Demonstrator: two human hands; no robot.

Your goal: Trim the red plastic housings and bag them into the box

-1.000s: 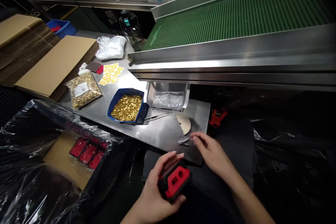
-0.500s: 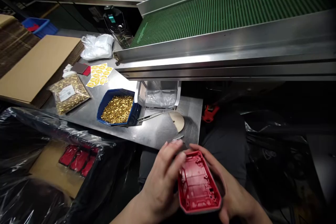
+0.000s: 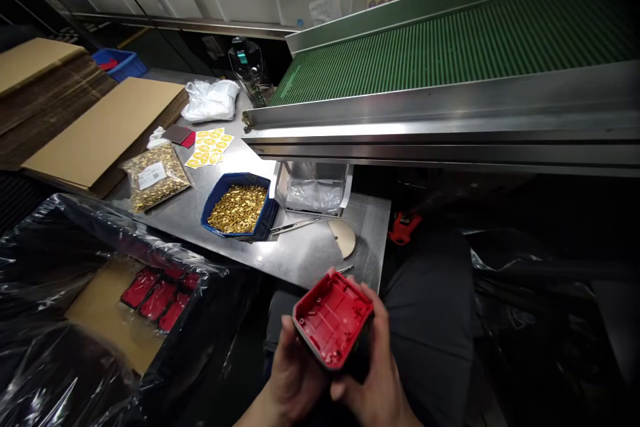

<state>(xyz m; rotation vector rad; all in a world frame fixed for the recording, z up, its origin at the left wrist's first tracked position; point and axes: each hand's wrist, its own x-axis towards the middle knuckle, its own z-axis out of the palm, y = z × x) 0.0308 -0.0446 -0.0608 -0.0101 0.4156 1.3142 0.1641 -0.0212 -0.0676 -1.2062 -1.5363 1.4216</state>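
A red plastic housing [image 3: 334, 320], hollow like a shallow box with small posts and ribs inside, is held above my lap with its open side facing me. My left hand [image 3: 295, 370] is closed round its lower left side, the thumb up along the edge. On the other side my right hand [image 3: 377, 367] grips the right wall, with fingers along the upper right edge. Beyond the hands, on the metal bench, a blue bin [image 3: 213, 203] holds many small brass-coloured pieces [image 3: 239, 209]. Tweezers [image 3: 295, 225] and a pale round disc [image 3: 345, 238] lie beside it.
A green ribbed conveyor [image 3: 425, 40] crosses the upper right. At lower left, a carton lined with black plastic [image 3: 220, 280] holds several red housings [image 3: 157, 300]. A bag of brass pieces [image 3: 159, 177], sticker sheets [image 3: 209, 147] and cardboard [image 3: 110, 127] lie at left.
The red housing has moved left and turned in my hands. My left hand has shifted from its upper left edge to its lower left side. The camera view has shifted a little.
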